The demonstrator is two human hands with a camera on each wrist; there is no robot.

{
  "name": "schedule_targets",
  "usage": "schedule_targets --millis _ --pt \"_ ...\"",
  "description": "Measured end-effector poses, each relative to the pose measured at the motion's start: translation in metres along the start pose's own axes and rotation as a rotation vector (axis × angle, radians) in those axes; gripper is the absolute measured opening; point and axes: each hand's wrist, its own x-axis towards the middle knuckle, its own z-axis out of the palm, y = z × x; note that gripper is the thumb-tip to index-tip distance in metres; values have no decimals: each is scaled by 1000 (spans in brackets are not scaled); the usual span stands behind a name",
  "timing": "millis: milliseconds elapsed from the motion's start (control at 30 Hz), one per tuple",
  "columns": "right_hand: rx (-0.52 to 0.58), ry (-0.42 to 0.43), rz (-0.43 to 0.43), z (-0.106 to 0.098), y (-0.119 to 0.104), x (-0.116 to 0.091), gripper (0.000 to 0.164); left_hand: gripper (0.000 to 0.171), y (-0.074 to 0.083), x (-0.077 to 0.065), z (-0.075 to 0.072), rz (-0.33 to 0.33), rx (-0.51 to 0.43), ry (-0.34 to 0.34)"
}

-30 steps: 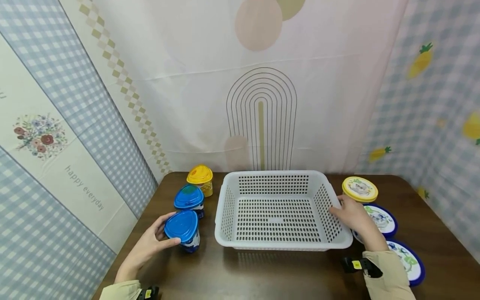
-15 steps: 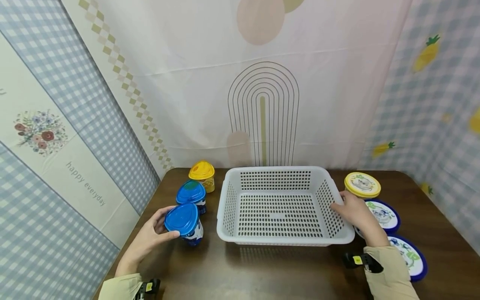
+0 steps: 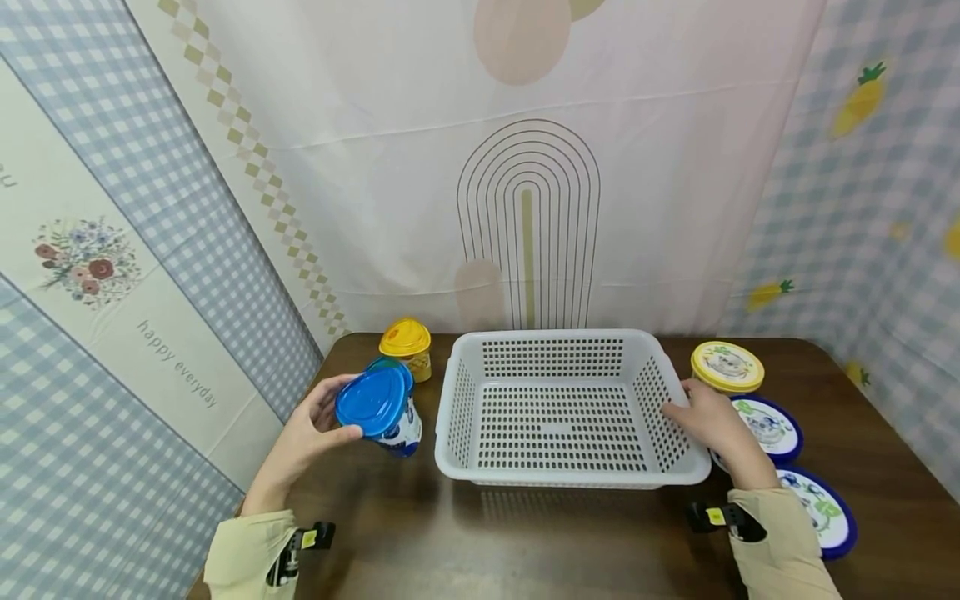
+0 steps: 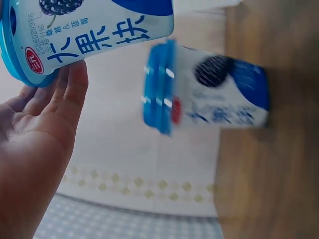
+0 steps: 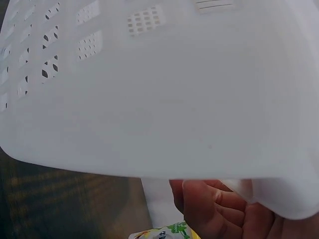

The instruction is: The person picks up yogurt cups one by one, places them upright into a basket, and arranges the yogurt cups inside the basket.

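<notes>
My left hand (image 3: 311,429) grips a blue-lidded yogurt cup (image 3: 372,402) by its lid end, raised and tilted, with its base toward the basket. In the left wrist view, the cup's printed side (image 4: 99,32) shows a dark berry. A second blue-lidded cup (image 4: 214,92) stands apart on the table; in the head view the held cup mostly hides it. Behind them is a yellow-lidded cup (image 3: 407,340). My right hand (image 3: 708,421) holds the right rim of a white perforated basket (image 3: 555,478), thumb over the inside, other fingers largely hidden beneath.
Right of the basket, a yellow-rimmed round tub (image 3: 727,367) and blue-rimmed ones (image 3: 768,427) line up, partly behind my right arm. A patterned cloth (image 3: 375,208) hangs along the table's back edge. Brown tabletop (image 3: 510,542) lies before the basket.
My left hand has lifted the front blue-lidded cup off the table and moved it up and slightly right, tilting it. The right hand keeps its hold on the basket.
</notes>
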Motion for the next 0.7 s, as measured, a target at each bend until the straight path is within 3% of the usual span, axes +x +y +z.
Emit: schedule_targets --millis 133,333,700 --pt "-8 4 -6 0 1 0 58 62 16 22 3 28 -19 -5" --pt "-22 3 -6 0 1 -1 58 66 32 59 12 6 -20 -56" --pt "-49 8 2 1 0 -1 59 71 30 108 36 -36 38 -104"
